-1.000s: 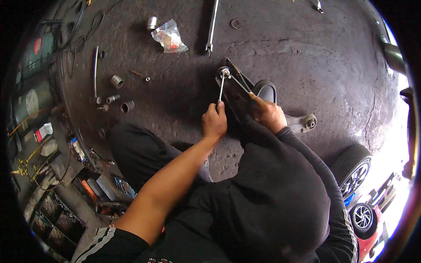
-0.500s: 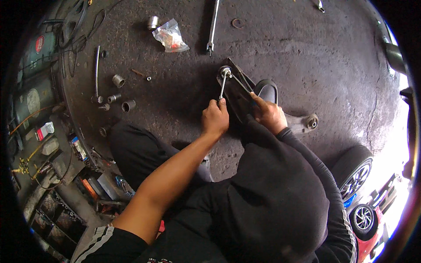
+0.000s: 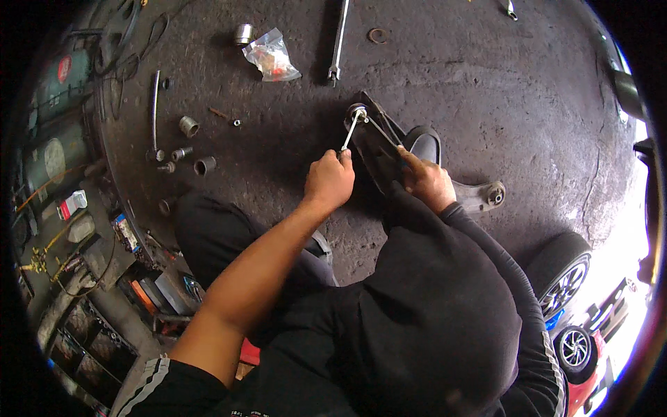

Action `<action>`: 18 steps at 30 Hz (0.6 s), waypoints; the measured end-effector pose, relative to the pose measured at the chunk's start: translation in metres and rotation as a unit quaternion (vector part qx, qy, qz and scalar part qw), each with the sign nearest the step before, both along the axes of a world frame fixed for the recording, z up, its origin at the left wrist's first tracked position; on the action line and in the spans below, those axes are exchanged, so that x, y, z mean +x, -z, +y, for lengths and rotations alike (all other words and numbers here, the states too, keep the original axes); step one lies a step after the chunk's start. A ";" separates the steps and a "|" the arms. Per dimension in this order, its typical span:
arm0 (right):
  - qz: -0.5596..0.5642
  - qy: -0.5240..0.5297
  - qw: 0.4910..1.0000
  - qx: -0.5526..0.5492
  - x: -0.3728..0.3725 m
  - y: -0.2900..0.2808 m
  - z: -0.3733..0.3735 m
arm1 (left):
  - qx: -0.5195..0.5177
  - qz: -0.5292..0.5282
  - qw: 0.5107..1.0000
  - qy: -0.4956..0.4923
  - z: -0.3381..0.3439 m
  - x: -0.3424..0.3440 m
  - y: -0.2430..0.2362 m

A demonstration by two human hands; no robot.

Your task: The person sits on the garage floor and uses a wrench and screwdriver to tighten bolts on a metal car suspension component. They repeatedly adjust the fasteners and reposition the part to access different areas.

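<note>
A dark suspension control arm lies on the floor in front of me, with a round joint at its far left end. My left hand is closed round a shiny wrench, whose far end meets that joint. Over the middle of the control arm, my right hand grips a thin metal-shafted tool, its index finger laid along the shaft. The shaft reaches to the same joint; its handle is hidden in my hand. A rounded dark part stands just beyond my right hand.
Sockets and a long-handled bar lie at left. Farther off are a clear plastic bag, a metal cylinder and a long steel tool. A tyred wheel stands at right; gas cylinders line the left.
My left hand has swung a little to the left with the wrench, whose far end stays at the joint. My right hand and its tool have hardly moved.
</note>
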State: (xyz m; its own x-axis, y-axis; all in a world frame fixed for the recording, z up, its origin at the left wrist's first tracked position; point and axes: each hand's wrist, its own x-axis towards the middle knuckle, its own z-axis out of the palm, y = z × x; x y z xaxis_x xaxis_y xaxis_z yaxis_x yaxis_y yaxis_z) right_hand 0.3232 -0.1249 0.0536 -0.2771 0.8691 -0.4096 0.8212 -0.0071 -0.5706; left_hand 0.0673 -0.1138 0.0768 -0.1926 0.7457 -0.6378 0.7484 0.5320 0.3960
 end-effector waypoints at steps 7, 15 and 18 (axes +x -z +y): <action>0.009 0.001 1.000 0.007 -0.001 -0.003 0.001 | -0.021 -0.012 0.999 0.040 0.019 -0.006 -0.005; -0.001 -0.002 1.000 0.009 -0.002 0.001 0.000 | -0.053 0.003 0.995 0.082 0.032 -0.010 -0.016; 0.001 -0.001 1.000 0.006 -0.001 0.002 0.000 | -0.059 0.007 0.994 0.087 0.033 -0.009 -0.014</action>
